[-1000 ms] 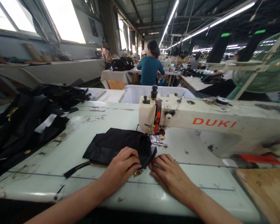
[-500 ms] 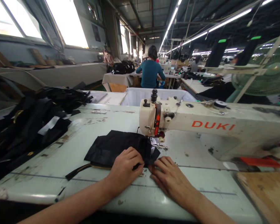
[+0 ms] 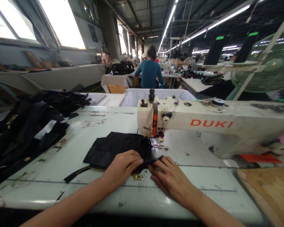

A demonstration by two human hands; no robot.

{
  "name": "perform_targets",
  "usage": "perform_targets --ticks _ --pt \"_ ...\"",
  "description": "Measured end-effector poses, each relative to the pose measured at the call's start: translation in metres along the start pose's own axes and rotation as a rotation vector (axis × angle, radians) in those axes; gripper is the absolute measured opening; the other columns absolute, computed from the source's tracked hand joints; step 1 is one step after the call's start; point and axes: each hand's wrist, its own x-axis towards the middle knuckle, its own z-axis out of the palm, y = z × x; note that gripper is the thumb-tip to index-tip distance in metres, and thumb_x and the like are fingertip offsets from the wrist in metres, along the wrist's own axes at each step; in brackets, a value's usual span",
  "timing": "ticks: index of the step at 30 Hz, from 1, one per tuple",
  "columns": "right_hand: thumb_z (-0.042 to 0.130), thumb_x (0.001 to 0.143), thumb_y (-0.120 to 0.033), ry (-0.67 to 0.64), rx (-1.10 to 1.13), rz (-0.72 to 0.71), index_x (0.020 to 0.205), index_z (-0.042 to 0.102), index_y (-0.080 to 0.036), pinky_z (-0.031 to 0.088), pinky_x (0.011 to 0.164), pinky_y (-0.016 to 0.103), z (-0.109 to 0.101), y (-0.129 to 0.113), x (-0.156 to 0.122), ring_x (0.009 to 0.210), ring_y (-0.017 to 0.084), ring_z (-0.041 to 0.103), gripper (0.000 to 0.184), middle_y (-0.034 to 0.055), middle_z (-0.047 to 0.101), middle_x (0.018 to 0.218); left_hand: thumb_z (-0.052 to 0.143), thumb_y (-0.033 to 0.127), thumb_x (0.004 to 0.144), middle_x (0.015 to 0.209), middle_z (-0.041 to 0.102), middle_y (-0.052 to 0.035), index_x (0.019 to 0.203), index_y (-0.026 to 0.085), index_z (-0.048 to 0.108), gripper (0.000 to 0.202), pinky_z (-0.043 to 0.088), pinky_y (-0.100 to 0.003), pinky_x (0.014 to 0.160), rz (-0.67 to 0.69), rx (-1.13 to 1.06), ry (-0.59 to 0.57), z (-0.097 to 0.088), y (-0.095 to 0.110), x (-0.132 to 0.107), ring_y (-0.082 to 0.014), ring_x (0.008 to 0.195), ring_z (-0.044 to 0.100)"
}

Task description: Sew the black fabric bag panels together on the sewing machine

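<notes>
A black fabric piece (image 3: 115, 147) lies on the pale green table, its right end beside the needle area of the sewing machine (image 3: 180, 116). My left hand (image 3: 124, 165) rests on its near edge, thumb and fingers pinched together on the cloth. Close by on the right, my right hand (image 3: 167, 173) grips the fabric's near corner with bent fingers; a narrow black strip (image 3: 158, 158) sticks up there. A gold zipper pull (image 3: 138, 177) hangs out between the hands. A zipper tail (image 3: 77, 174) trails off to the left. The presser foot is partly hidden.
A heap of black pieces with gold zippers (image 3: 21, 132) covers the table's left side. Behind the machine stands a white plastic bin (image 3: 161, 93). A wooden board (image 3: 267, 192) is at right. Further off, a person in a teal top (image 3: 149, 74) sits facing away.
The gold zipper pull has come into sight below the fabric's near edge. At my right fingers the fabric's corner is now folded up. Both hands stay close together; the view has shifted slightly.
</notes>
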Motion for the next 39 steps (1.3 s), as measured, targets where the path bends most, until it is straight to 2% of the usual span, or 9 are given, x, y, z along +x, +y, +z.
perform_targets --ticks 3,8,13,18,22,24,28,33,39 --pt "0.05 0.098 -0.024 0.003 0.0 0.003 0.118 0.056 -0.019 0.041 0.086 0.039 0.0 0.001 -0.001 0.094 0.022 0.048 0.021 0.0037 0.058 0.102 0.051 0.015 0.094 0.107 0.059 -0.0019 0.105 0.019 0.065 0.018 0.051 -0.021 0.07 -0.07 0.028 -0.03 -0.006 -0.004 0.01 -0.0103 0.074 0.061" --pt "0.051 0.097 -0.023 0.012 0.007 -0.003 0.111 0.058 -0.019 0.041 0.086 0.039 0.001 0.0 0.0 0.096 0.023 0.048 0.016 0.0039 0.058 0.102 0.071 0.023 0.081 0.105 0.056 0.0002 0.087 0.021 0.065 0.009 0.048 -0.028 0.075 -0.112 0.127 -0.091 -0.005 -0.003 0.023 -0.0166 0.082 0.061" --pt "0.05 0.097 -0.024 0.008 0.0 -0.003 0.112 0.058 -0.018 0.041 0.087 0.039 0.001 0.0 0.0 0.097 0.023 0.049 0.018 0.0047 0.058 0.102 0.066 0.023 0.085 0.1 0.055 0.0013 0.077 0.021 0.059 0.011 0.047 -0.027 0.071 -0.12 0.183 -0.099 -0.006 -0.002 0.027 -0.0164 0.081 0.061" --pt "0.048 0.099 -0.025 0.011 0.002 -0.004 0.121 0.056 -0.018 0.042 0.087 0.039 0.002 0.0 -0.002 0.098 0.023 0.05 0.024 0.0057 0.059 0.104 0.057 0.021 0.092 0.102 0.051 -0.0019 0.083 0.019 0.056 0.009 0.048 -0.029 0.075 -0.11 0.243 -0.025 0.001 -0.001 0.023 -0.0161 0.082 0.059" --pt "0.049 0.098 -0.024 0.016 -0.008 -0.004 0.116 0.058 -0.018 0.042 0.087 0.039 0.002 -0.001 -0.002 0.097 0.023 0.05 0.021 0.006 0.059 0.103 0.048 0.017 0.096 0.112 0.048 -0.0063 0.103 0.018 0.055 0.01 0.05 -0.029 0.075 -0.032 0.292 0.002 0.01 0.0 0.016 -0.0174 0.087 0.057" --pt "0.05 0.098 -0.024 0.021 -0.017 -0.004 0.113 0.059 -0.018 0.042 0.086 0.039 0.001 -0.002 -0.001 0.096 0.022 0.05 0.019 0.0063 0.059 0.103 0.046 0.013 0.096 0.111 0.049 -0.0064 0.105 0.018 0.056 0.015 0.049 -0.031 0.08 0.052 0.31 -0.024 0.012 -0.001 0.014 -0.0187 0.092 0.055" --pt "0.051 0.097 -0.024 0.023 -0.031 0.0 0.113 0.059 -0.018 0.043 0.086 0.039 -0.001 -0.003 0.0 0.094 0.022 0.051 0.019 0.0061 0.059 0.101 0.048 0.009 0.094 0.1 0.058 -0.0039 0.094 0.019 0.062 0.017 0.049 -0.032 0.084 0.206 0.315 -0.122 0.009 -0.001 0.013 -0.0208 0.094 0.053" --pt "0.05 0.097 -0.023 0.032 -0.022 -0.003 0.115 0.059 -0.018 0.042 0.087 0.039 0.0 -0.002 0.0 0.096 0.022 0.05 0.021 0.0067 0.058 0.104 0.047 0.002 0.089 0.105 0.062 -0.0075 0.107 0.014 0.062 0.026 0.05 -0.035 0.088 0.213 0.287 -0.128 0.004 0.008 0.004 -0.0219 0.096 0.052" --pt "0.05 0.097 -0.023 0.025 0.003 0.03 0.116 0.058 -0.018 0.04 0.09 0.04 0.001 -0.002 -0.002 0.099 0.023 0.047 0.021 0.0066 0.057 0.107 0.047 0.014 0.095 0.127 0.06 -0.008 0.125 0.015 0.057 0.032 0.043 -0.046 0.1 0.234 0.212 -0.141 0.003 0.012 -0.008 -0.0278 0.116 0.046"
